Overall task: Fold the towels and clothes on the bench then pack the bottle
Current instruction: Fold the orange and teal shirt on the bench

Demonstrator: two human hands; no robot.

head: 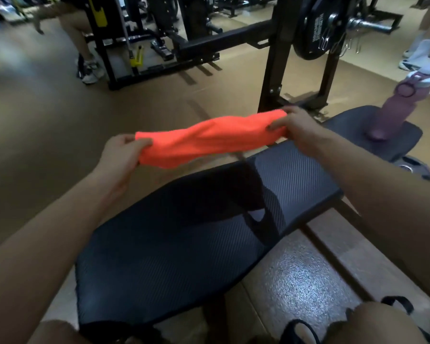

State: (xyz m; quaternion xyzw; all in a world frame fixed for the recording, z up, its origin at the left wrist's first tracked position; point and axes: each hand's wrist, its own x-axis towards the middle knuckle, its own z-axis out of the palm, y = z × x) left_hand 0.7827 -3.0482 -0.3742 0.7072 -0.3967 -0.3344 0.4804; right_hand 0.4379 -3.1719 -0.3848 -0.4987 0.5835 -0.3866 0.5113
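An orange towel (209, 140) hangs stretched in the air above the black padded bench (159, 264). My left hand (121, 155) pinches its left end and my right hand (294, 127) grips its right end. A black garment (233, 194) lies spread across the middle of the bench, under the towel. A purple bottle (392, 110) with a loop lid stands on the bench's far seat pad (353, 125), to the right of my right hand.
A black rack upright (276, 65) with a loaded weight plate (315, 28) stands behind the bench. A weight plate (415, 170) lies on the floor at right. Black bag straps (397, 302) show at the bottom right. Other people's legs (80, 33) are in the background.
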